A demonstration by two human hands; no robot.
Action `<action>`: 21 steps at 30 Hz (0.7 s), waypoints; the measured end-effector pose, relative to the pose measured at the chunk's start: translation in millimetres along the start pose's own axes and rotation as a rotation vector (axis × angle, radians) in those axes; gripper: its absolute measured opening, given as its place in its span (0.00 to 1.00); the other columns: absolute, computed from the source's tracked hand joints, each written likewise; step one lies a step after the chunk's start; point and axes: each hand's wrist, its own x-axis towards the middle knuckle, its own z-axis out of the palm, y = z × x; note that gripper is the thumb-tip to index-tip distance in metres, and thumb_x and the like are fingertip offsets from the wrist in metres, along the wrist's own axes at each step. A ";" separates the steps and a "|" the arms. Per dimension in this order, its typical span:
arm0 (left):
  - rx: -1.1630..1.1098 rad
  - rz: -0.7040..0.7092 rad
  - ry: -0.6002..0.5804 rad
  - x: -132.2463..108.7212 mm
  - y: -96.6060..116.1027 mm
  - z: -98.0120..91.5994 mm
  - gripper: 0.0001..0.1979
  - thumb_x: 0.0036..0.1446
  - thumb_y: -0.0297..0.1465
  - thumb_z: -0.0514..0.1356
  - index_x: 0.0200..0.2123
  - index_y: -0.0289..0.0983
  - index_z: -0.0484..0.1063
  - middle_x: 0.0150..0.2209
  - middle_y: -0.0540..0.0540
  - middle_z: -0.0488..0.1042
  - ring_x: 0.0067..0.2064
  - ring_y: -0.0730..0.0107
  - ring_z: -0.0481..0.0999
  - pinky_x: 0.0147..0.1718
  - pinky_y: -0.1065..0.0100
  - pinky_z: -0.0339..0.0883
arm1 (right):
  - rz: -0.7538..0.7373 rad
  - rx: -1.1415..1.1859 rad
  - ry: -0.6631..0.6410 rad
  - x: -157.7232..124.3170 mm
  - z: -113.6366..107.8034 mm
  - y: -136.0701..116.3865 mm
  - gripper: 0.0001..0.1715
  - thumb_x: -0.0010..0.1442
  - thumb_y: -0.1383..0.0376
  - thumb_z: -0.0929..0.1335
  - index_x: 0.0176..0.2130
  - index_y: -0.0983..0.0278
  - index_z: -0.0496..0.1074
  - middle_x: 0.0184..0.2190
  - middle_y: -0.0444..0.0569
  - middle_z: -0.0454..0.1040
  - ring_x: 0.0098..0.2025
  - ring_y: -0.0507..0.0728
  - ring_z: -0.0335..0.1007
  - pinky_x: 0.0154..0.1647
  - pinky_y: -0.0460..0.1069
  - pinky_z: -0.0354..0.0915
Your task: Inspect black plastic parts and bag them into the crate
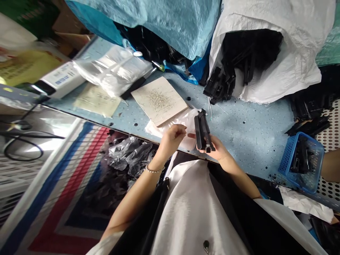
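Observation:
My right hand holds a long black plastic part with a groove along its length, above the bench's front edge. My left hand is just left of it, apart from the part, with its fingers curled together; anything inside them is too small or hidden to make out. Under and behind both hands lies a clear plastic bag. Just beyond is a pale square board, its middle covered with small specks or pits.
Black parts spill from a white sack and a blue sack at the back. Packed clear bags lie left. A blue basket of black parts stands right, beside another person's arm. A striped bag sits below left.

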 end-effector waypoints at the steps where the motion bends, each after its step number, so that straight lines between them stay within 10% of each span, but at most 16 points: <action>1: 0.156 0.074 -0.012 -2.1 0.0 -1.8 0.08 0.60 0.25 0.56 0.36 0.37 0.75 0.49 0.38 0.78 0.48 0.59 0.78 0.48 0.54 0.75 | -0.011 0.041 -0.022 -0.2 -2.3 2.3 0.18 0.51 0.55 0.74 0.41 0.60 0.76 0.40 0.49 0.81 0.28 0.52 0.64 0.27 0.47 0.64; 5: 0.513 0.237 -0.090 -3.5 0.6 -9.4 0.21 0.61 0.19 0.49 0.47 0.34 0.80 0.56 0.32 0.76 0.53 0.51 0.77 0.55 0.45 0.73 | 0.107 0.247 -0.109 -13.0 -16.9 14.3 0.18 0.54 0.60 0.73 0.45 0.62 0.76 0.33 0.48 0.79 0.32 0.54 0.70 0.25 0.45 0.63; 12: 0.305 0.311 -0.046 0.6 -0.2 -6.5 0.21 0.71 0.26 0.49 0.62 0.35 0.71 0.61 0.35 0.72 0.63 0.58 0.73 0.63 0.54 0.71 | 0.576 0.575 -0.095 -19.2 -27.1 33.6 0.21 0.69 0.67 0.61 0.59 0.71 0.67 0.32 0.50 0.74 0.31 0.51 0.68 0.20 0.40 0.64; 16: 0.256 0.455 -0.080 -18.1 7.2 5.4 0.23 0.71 0.24 0.49 0.66 0.39 0.67 0.63 0.35 0.71 0.65 0.58 0.71 0.64 0.54 0.69 | 0.407 0.379 -0.119 -4.0 -25.4 37.7 0.18 0.68 0.61 0.63 0.53 0.67 0.71 0.30 0.46 0.72 0.27 0.50 0.63 0.17 0.39 0.62; 21: 0.088 0.544 -0.245 -46.8 18.3 27.8 0.29 0.70 0.21 0.51 0.71 0.45 0.59 0.62 0.36 0.70 0.63 0.61 0.73 0.61 0.60 0.73 | -0.073 -0.133 0.146 -4.9 -17.8 26.3 0.13 0.58 0.55 0.73 0.33 0.62 0.72 0.28 0.43 0.71 0.32 0.53 0.69 0.36 0.48 0.72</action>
